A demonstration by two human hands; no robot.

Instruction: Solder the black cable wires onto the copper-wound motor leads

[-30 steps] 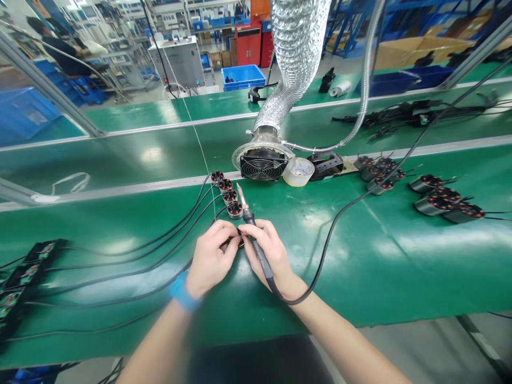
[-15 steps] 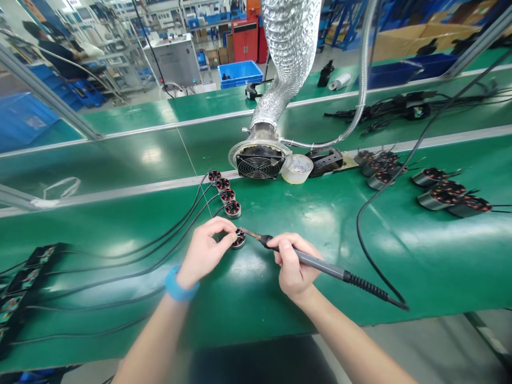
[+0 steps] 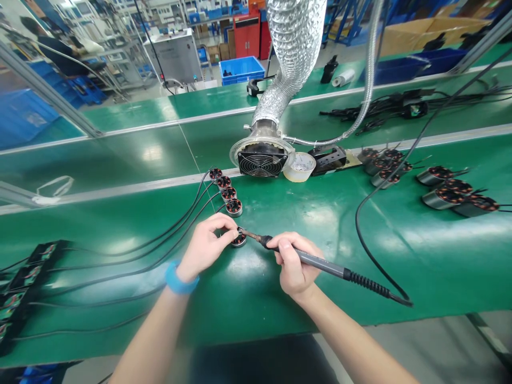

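Note:
My right hand (image 3: 296, 261) is closed round the grey handle of a soldering iron (image 3: 320, 261), whose tip points left onto a small round motor (image 3: 239, 239). At the motor's left edge, my left hand (image 3: 210, 240), with a blue wristband, has thumb and forefinger pinched together; what lies between the fingertips is too small to make out. Behind this motor several similar motors (image 3: 233, 207) stand in a row, with black cables running left to a black strip of circuit boards (image 3: 30, 277).
A fan (image 3: 262, 162) under a silver duct (image 3: 294, 53) hangs beyond the hands, beside a round tub (image 3: 300, 168). More motors (image 3: 444, 196) stand at right. The iron's cable (image 3: 364, 234) loops over the green bench (image 3: 312, 314). A person (image 3: 60, 53) sits far left.
The iron's tip has moved slightly left, onto the motor. My left hand keeps its pinch at the motor, and the whole view has shifted a little.

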